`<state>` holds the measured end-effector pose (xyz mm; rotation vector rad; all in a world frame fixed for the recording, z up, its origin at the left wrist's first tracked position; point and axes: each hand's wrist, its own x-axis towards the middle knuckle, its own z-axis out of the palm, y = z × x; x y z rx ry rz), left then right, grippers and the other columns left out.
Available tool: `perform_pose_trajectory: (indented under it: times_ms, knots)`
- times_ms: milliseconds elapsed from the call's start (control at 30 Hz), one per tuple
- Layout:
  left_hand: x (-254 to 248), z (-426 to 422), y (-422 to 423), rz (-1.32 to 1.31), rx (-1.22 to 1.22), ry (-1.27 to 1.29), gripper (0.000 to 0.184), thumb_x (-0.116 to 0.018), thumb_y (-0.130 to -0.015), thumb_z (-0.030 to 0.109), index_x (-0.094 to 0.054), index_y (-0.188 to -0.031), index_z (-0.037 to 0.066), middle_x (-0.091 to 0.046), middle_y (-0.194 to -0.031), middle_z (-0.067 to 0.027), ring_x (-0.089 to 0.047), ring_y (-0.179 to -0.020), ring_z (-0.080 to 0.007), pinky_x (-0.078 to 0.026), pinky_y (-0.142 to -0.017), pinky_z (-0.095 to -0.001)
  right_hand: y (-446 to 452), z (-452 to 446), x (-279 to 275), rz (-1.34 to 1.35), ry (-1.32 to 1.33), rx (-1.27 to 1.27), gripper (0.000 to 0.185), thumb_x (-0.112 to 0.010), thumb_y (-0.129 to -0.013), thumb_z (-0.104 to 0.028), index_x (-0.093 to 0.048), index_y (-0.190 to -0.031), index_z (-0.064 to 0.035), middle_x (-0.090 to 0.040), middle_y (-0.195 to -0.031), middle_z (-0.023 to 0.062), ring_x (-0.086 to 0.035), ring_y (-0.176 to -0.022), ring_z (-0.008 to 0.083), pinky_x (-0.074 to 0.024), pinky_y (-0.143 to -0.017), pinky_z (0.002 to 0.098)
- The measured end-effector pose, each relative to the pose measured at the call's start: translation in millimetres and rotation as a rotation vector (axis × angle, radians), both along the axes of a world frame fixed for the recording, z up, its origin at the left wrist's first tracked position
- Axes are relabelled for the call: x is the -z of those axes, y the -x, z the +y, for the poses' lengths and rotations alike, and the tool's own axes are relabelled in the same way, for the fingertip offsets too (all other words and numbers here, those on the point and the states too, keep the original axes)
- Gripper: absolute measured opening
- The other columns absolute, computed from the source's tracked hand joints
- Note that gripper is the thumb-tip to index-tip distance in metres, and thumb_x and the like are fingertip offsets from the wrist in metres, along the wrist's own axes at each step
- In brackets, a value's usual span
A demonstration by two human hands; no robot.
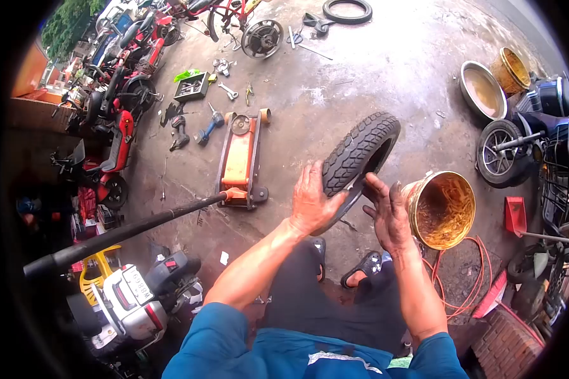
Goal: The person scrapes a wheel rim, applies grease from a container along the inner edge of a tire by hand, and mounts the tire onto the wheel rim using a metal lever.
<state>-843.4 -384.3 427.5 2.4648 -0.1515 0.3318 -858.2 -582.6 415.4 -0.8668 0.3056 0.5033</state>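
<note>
A black treaded tyre stands tilted in front of me, between my two hands. My left hand lies against its tread on the left side, with the thumb toward the lower edge. At the tyre's right side, my right hand has its fingers spread, the fingertips at the rim edge; the palm looks dark with grime. An orange floor jack with a long black handle lies to the left. Just right of my right hand is a bucket with a stained yellow inside.
Two power drills, a wrench and a tool tray lie upper left. Scooters line the left. A basin, a wheel, a red hose and a red dustpan are right. Another tyre lies at the top.
</note>
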Motion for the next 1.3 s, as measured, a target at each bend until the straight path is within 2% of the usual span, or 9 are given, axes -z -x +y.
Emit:
perform_pose_trajectory:
  times_ms: [67, 167, 233, 400, 667, 833, 967, 1067, 1300]
  knots:
    - [-82, -7, 24, -0.080, 0.100, -0.029, 0.083, -0.084, -0.063, 0.021, -0.044, -0.129, -0.009, -0.057, -0.110, -0.0274, -0.059, -0.098, -0.0439, -0.049, -0.085, -0.0486, -12, -38, -79, 0.110, 0.029, 0.083, 0.105, -0.044, -0.085, -0.079, -0.020, -0.153, -0.0032, -0.026, -0.155, 0.0242, -0.028, -0.142, 0.0362, -0.0191, -0.112, 0.0540]
    - [-190, -2, 39, -0.187, 0.290, -0.028, 0.082, -0.084, -0.060, 0.016, -0.045, -0.128, -0.008, -0.057, -0.107, -0.0256, -0.059, -0.096, -0.0413, -0.049, -0.083, -0.0470, -25, -89, -133, 0.348, 0.215, 0.310, 0.107, -0.045, -0.081, -0.082, -0.023, -0.153, -0.0062, -0.028, -0.154, 0.0248, -0.031, -0.141, 0.0370, -0.0233, -0.110, 0.0557]
    - [-281, 12, 32, -0.215, 0.303, -0.043, 0.080, -0.083, -0.060, 0.008, -0.046, -0.129, -0.005, -0.058, -0.108, -0.0237, -0.060, -0.095, -0.0401, -0.049, -0.082, -0.0452, -42, -125, -186, 0.007, 0.561, 0.391, 0.106, -0.041, -0.081, -0.084, -0.028, -0.152, -0.0073, -0.027, -0.154, 0.0251, -0.029, -0.142, 0.0380, -0.0217, -0.111, 0.0566]
    - [-366, 38, 12, -0.245, 0.308, 0.013, 0.078, -0.082, -0.059, 0.005, -0.049, -0.129, -0.003, -0.059, -0.111, -0.0215, -0.060, -0.098, -0.0384, -0.049, -0.086, -0.0441, -111, -123, -189, -0.038, 0.395, 0.175, 0.104, -0.033, -0.083, -0.085, -0.032, -0.151, -0.0076, -0.036, -0.151, 0.0213, -0.031, -0.141, 0.0373, -0.0239, -0.111, 0.0567]
    - [-360, 132, -88, -0.141, 0.187, 0.268, 0.076, -0.088, -0.062, 0.013, -0.052, -0.127, -0.005, -0.062, -0.113, -0.0181, -0.062, -0.103, -0.0306, -0.048, -0.091, -0.0384, -269, -27, -155, -0.179, 0.171, 0.160, 0.073, -0.038, -0.096, -0.067, -0.055, -0.132, -0.0055, -0.062, -0.128, 0.0076, -0.056, -0.119, 0.0221, -0.0390, -0.105, 0.0362]
    - [-369, 196, -222, 0.013, 0.021, 0.884, 0.065, -0.079, -0.073, 0.004, -0.050, -0.129, -0.010, -0.064, -0.117, -0.0143, -0.063, -0.102, -0.0201, -0.049, -0.093, -0.0308, -382, 23, -248, -0.377, 0.295, 0.089, 0.078, -0.032, -0.098, -0.065, -0.046, -0.140, -0.0003, -0.061, -0.126, 0.0077, -0.058, -0.113, 0.0202, -0.0391, -0.105, 0.0355]
    - [-395, 238, -307, 0.106, -0.118, 1.206, 0.052, -0.072, -0.083, 0.004, -0.051, -0.128, -0.012, -0.067, -0.110, -0.0151, -0.066, -0.094, -0.0200, -0.054, -0.083, -0.0299, -434, 38, -278, -0.251, 0.194, 0.077, 0.074, -0.044, -0.095, -0.064, -0.052, -0.135, -0.0023, -0.063, -0.112, 0.0067, -0.058, -0.098, 0.0144, -0.0480, -0.087, 0.0300]
    - [-373, 248, -361, 0.207, -0.276, 1.221, 0.042, -0.072, -0.087, 0.010, -0.057, -0.120, -0.009, -0.068, -0.099, -0.0107, -0.066, -0.082, -0.0168, -0.054, -0.071, -0.0282, -490, 49, -240, -0.088, 0.198, 0.072, 0.053, -0.056, -0.094, -0.055, -0.065, -0.112, -0.0053, -0.069, -0.086, 0.0033, -0.062, -0.068, 0.0116, -0.0528, -0.060, 0.0285]
    - [-317, 255, -455, 0.122, -0.436, 1.189, 0.038, -0.052, -0.102, 0.029, -0.061, -0.117, -0.004, -0.067, -0.102, -0.0082, -0.064, -0.085, -0.0141, -0.052, -0.075, -0.0278, -644, 69, -243, -0.144, 0.035, -0.031, 0.047, -0.059, -0.097, -0.043, -0.060, -0.118, -0.0007, -0.065, -0.091, 0.0069, -0.060, -0.070, 0.0129, -0.0509, -0.060, 0.0269]
